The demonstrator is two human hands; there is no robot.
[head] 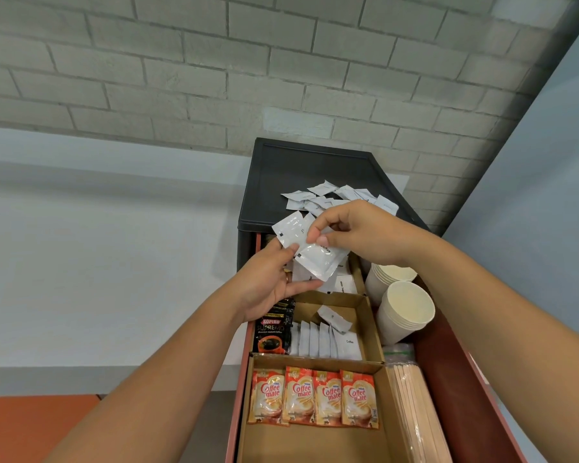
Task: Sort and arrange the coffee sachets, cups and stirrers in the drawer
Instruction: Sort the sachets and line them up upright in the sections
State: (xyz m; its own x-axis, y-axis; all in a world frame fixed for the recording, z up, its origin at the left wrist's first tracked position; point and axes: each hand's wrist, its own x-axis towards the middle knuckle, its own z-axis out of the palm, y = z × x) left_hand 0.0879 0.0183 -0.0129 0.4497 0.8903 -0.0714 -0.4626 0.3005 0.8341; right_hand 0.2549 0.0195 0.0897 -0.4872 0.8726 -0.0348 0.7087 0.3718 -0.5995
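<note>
While gripping white sachets (315,262) in the curled left hand (266,284) and pinching the top one with the right hand (358,235), over the 12 o'clock end of the drawer (448,365), seems mid-sort; next calls for filing them into the row (325,342) at 6 o'clock.

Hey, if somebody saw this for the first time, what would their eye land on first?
The two hands at the centre: the left hand and right hand together pinch a few white sachets above the open drawer. Then the bright orange Coffee mate sachets, four in a row in the nearest cardboard compartment, and the loose sachet pile on the black cabinet top behind.
</note>
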